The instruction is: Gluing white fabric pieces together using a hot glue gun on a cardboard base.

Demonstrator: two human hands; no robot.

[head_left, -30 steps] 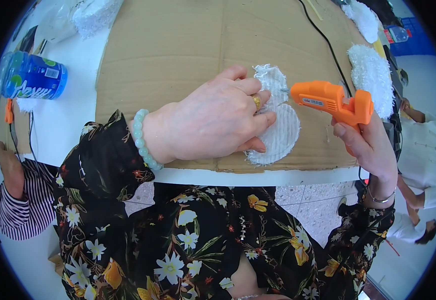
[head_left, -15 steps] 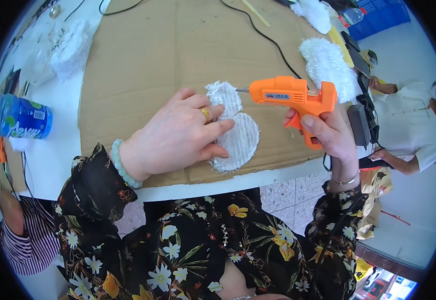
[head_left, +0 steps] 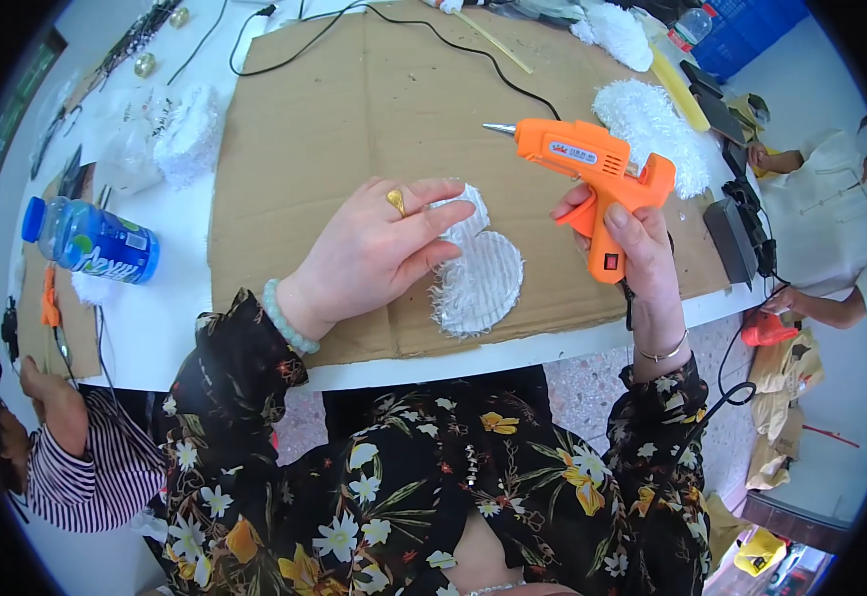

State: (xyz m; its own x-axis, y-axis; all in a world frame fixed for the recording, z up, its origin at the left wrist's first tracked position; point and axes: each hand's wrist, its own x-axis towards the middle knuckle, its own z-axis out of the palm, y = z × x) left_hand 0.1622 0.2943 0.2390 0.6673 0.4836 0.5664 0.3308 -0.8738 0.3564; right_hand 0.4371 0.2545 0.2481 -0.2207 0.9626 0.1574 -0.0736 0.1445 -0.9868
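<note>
On the brown cardboard lies a white, two-lobed piece of ribbed fabric with fringed edges. My left hand is over its left side, fingers stretched out and apart; whether the fingertips touch the fabric I cannot tell. The hand hides part of the upper lobe. In my right hand is an orange hot glue gun, gripped by its handle with fingers at the trigger. Its metal nozzle points left, raised above the upper lobe and apart from it.
A blue-labelled bottle stands at left, near white fluffy material. Another fluffy white piece lies at right, beside a black box. A black cable crosses the cardboard. Co-workers sit at left and right.
My right hand has lifted the glue gun's nozzle up and away from the fabric. The left hand's fingers have straightened and loosened over the piece. The whole view has shifted slightly.
</note>
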